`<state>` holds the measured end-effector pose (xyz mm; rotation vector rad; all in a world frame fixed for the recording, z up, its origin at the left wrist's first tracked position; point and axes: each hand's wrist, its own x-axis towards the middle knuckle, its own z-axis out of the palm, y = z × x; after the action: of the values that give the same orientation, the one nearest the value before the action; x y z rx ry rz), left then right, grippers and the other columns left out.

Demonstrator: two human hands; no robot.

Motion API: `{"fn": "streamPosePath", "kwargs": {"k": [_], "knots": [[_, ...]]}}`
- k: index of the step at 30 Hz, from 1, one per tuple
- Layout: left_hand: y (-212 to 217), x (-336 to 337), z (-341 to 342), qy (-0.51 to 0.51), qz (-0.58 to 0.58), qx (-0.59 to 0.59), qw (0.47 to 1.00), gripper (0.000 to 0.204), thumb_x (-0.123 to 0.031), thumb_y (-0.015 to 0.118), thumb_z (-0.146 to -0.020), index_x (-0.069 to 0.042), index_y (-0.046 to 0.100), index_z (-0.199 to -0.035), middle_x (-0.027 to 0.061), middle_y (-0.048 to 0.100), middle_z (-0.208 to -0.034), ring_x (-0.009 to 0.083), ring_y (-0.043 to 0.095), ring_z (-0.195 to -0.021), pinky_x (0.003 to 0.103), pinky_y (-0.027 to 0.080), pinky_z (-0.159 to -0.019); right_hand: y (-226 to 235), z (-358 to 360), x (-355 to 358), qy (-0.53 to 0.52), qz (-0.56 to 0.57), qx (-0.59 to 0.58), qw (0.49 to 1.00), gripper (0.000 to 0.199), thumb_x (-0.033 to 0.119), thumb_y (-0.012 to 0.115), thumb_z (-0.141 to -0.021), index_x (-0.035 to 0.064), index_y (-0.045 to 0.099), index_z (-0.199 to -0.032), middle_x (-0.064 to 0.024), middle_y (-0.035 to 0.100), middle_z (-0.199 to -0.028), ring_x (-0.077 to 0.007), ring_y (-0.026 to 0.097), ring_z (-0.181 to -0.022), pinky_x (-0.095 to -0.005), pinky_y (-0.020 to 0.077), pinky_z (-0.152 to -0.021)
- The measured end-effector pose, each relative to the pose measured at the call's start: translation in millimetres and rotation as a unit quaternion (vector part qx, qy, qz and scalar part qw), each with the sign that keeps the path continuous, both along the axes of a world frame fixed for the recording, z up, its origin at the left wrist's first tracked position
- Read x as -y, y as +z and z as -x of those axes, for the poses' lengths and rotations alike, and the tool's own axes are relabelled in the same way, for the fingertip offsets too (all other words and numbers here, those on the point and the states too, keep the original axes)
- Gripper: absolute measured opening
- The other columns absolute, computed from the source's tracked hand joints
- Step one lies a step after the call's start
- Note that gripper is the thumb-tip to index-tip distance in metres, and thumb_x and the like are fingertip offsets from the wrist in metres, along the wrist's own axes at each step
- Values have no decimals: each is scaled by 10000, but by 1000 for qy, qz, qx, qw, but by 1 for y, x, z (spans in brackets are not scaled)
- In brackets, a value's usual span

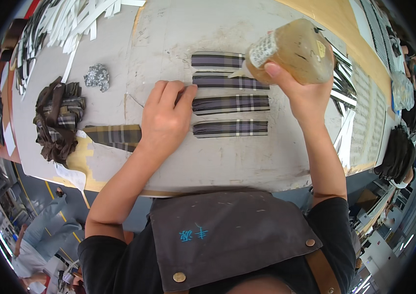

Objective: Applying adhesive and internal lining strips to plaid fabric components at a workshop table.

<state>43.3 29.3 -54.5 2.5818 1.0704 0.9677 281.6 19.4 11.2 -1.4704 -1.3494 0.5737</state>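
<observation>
Right hand (298,90) grips soft glue bottle (291,51) by its middle; left hand (166,120) presses limp fabric strips (230,104) flat, centre frame.

Tilted amber glue bottle (291,51), nozzle on four parallel plaid strips (231,104)

Big grey table (120,59), scuffed and stained, with a yellow-brown edge (335,19). Dark blue-grey floor (36,196) with yellow lines (48,188) below. Shelves and boxes (389,230) at the right. Bright, even light all over.
</observation>
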Motion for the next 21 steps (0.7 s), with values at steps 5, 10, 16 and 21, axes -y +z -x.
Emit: {"fn": "streamPosePath", "kwargs": {"k": [5,10,16,21], "knots": [[-2,0,0,0,14,0,1000,379,140,611,-642,26,663,-999,116,557,-917,274,548,-803,366,479,-667,6,-22,15,-41,2,-9,999,742,207,899,-661,-27,472,-1221,-120,632,-1071,-197,633,-989,-312,523,-859],[-2,-2,1,-5,-12,-7,1000,341,88,643,-609,51,673,-946,116,548,-896,259,535,-768,344,481,-640,8,-44,26,-68,8,24,997,730,199,894,-668,-26,472,-1220,-126,635,-1068,-202,638,-979,-318,530,-852],[-1,-2,0,-3,-20,-6,1000,342,82,641,-599,50,674,-939,108,556,-895,255,538,-773,341,484,-642,4,-33,22,-32,-2,-29,999,735,183,888,-674,-29,458,-1231,-137,623,-1094,-209,641,-987,-335,537,-857],[-2,-1,1,-2,-28,2,1000,345,63,644,-586,36,685,-927,92,570,-896,246,545,-784,332,490,-636,-3,19,2,18,-31,-63,997,817,213,918,-634,-32,431,-1243,-135,611,-1094,-190,628,-995,-323,534,-854]]}}
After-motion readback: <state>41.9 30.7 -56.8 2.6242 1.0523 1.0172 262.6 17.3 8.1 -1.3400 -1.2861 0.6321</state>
